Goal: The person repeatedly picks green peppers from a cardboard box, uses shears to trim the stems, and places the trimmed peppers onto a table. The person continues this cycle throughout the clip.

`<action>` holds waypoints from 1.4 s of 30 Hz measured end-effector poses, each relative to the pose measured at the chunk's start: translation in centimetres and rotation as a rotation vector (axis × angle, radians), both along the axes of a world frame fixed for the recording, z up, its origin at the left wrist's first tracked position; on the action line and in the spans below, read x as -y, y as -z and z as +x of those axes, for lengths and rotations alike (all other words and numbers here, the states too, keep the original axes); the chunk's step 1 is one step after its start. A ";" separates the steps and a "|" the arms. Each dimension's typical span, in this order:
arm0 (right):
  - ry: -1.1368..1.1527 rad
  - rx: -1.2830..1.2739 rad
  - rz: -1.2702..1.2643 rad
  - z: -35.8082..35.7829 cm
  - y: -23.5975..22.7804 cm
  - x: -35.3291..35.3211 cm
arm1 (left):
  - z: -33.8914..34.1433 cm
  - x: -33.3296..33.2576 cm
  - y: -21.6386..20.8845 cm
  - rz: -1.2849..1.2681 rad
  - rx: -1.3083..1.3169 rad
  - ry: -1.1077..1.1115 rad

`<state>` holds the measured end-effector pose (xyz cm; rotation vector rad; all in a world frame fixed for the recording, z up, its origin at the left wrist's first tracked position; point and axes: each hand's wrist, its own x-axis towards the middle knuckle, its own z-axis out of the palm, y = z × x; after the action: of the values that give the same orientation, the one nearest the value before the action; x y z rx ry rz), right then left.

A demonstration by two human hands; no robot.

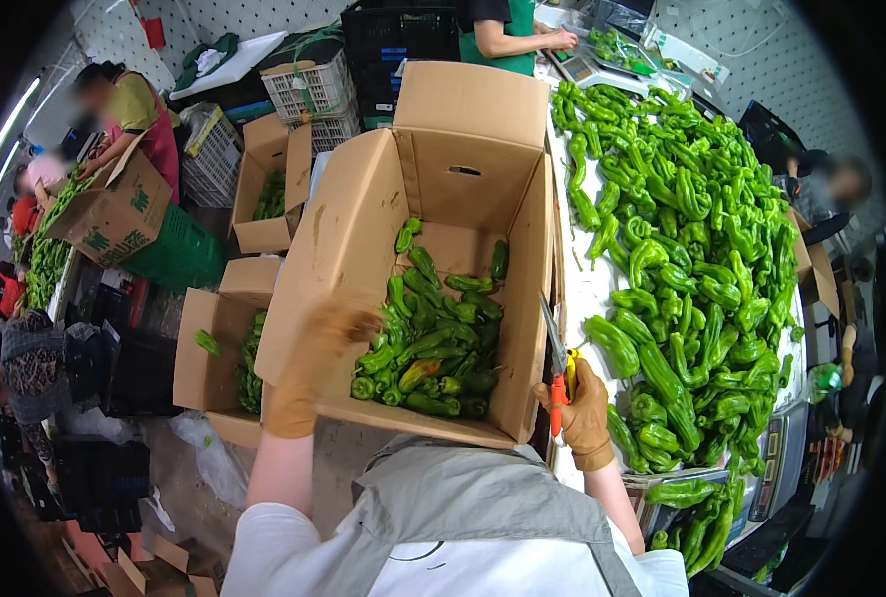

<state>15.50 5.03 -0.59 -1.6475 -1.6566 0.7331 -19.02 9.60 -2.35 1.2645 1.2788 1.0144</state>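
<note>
The person stood over a big open cardboard box (433, 249) set just left of the tabletop (592, 289). The box was partly filled with long green peppers (433, 348). The left hand (313, 358), in a tan work glove, hung over the near left wall of the box. It was blurred, so I could not tell whether its fingers were spread or curled around anything.

The right hand (584, 413), gloved the same way, was at the near right corner of the box. Its fingers were wrapped tight around the orange handles of a pair of scissors (556, 368), blades pointing up and away.

To the right, a great heap of loose peppers (691, 249) covered the tabletop, touching and overlapping each other.

These peppers looked light, glossy and a bit slick, firm in the wall but hollow, so I would judge they bruise or split if squeezed hard. The best hold seemed to be round the thick shoulder near the stem, with the stem left free for the blades.

Smaller boxes of peppers (264, 199) stood on the floor to the left, and other people worked nearby.
</note>
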 end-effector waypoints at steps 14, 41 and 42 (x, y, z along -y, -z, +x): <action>0.250 -0.169 -0.226 4.2 2.7 0.2 | 13.9 -0.4 21.4 -0.521 -0.895 1.376; 0.250 -0.311 -0.148 4.1 5.0 -0.6 | 12.3 -11.6 17.8 0.100 -0.959 0.687; 0.230 -0.266 -0.144 4.3 4.9 -0.5 | 13.3 -10.5 17.6 -0.036 -1.269 0.955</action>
<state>19.76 5.57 -5.45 -1.7196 -1.2308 0.9265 -5.70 20.08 -19.94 2.2604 1.2179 -0.6340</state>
